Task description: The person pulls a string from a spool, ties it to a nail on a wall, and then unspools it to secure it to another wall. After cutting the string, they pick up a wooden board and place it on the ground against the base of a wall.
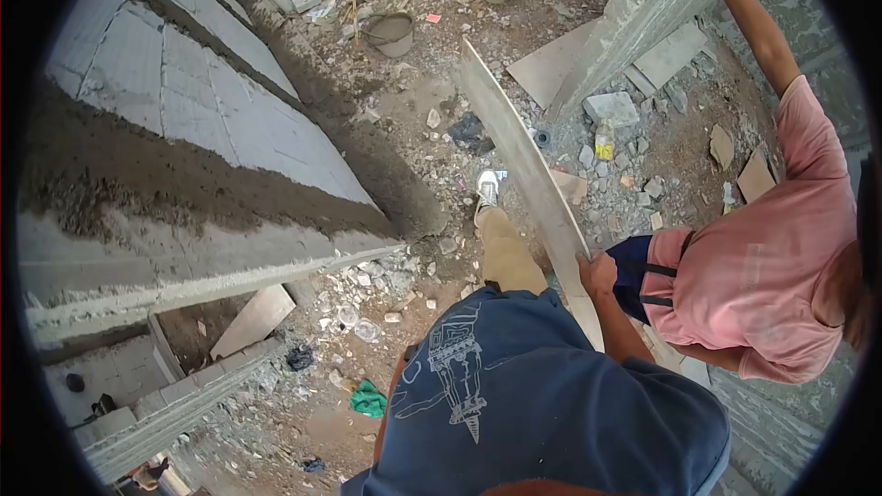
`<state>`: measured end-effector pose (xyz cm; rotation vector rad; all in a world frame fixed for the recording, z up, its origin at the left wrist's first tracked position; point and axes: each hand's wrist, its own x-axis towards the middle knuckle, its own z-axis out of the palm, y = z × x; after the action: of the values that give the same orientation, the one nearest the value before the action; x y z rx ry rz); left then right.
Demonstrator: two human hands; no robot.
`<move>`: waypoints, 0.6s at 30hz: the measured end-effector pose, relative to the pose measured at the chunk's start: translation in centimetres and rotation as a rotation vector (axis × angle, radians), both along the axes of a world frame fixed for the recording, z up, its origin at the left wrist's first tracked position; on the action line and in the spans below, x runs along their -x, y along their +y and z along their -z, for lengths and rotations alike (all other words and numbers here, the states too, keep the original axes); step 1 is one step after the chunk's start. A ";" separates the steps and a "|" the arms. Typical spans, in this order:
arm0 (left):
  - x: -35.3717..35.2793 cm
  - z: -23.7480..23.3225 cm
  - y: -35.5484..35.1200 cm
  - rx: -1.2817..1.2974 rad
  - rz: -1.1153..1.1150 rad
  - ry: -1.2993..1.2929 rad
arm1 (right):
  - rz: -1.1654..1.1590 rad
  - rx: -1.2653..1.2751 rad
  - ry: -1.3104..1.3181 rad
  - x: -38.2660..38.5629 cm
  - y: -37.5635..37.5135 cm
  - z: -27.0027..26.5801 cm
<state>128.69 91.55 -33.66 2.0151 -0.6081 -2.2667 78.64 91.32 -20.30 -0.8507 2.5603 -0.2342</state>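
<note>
On the left rises a grey block wall (175, 101) with a band of rough mortar across it. Below it a low row of blocks (175, 404) runs along the rubble-strewn floor (413, 138), where a green cloth (368, 400) lies. 2 buckets (390, 33) stand further off at the top.

The left hand is out of sight; only a strip of that arm shows beside the blue shirt (542, 404). In the middle, a white shoe (487, 187) is planted on the floor just beside a long slab (514, 138), which runs away from the person, tilted on its edge. The right hand (597, 272) is closed around the slab's near end.

On the right a co-worker in a pink shirt (772, 266) stands close, with 1 arm (749, 18) raised along a grey wall (643, 9).
</note>
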 end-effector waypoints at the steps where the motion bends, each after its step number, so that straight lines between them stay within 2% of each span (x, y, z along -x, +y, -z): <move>1: 0.4 0.4 -1.5 -0.033 -0.014 -0.042 | 0.026 -0.049 0.001 1.0 -2.6 1.2; 4: 3.5 1.7 -10.8 -0.008 0.038 -0.162 | 0.037 -0.056 -0.029 5.9 -9.7 8.0; 8: 8.4 -0.1 -26.1 0.081 0.067 -0.309 | 0.171 -0.133 -0.173 12.2 -21.6 7.7; 10: 11.1 -2.1 -33.9 0.151 0.067 -0.342 | 0.181 -0.157 -0.126 14.6 -25.3 7.8; 14: 17.8 -4.6 -48.8 0.285 0.103 -0.333 | 0.257 -0.031 -0.100 20.1 -34.2 7.2; 18: 24.7 -4.4 -61.2 0.304 0.249 -0.321 | 0.401 0.010 -0.133 22.8 -43.3 4.9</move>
<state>103.95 30.36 -29.22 2.2587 -1.2073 -1.8200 55.86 48.00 -25.16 -0.3037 2.5800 -0.4079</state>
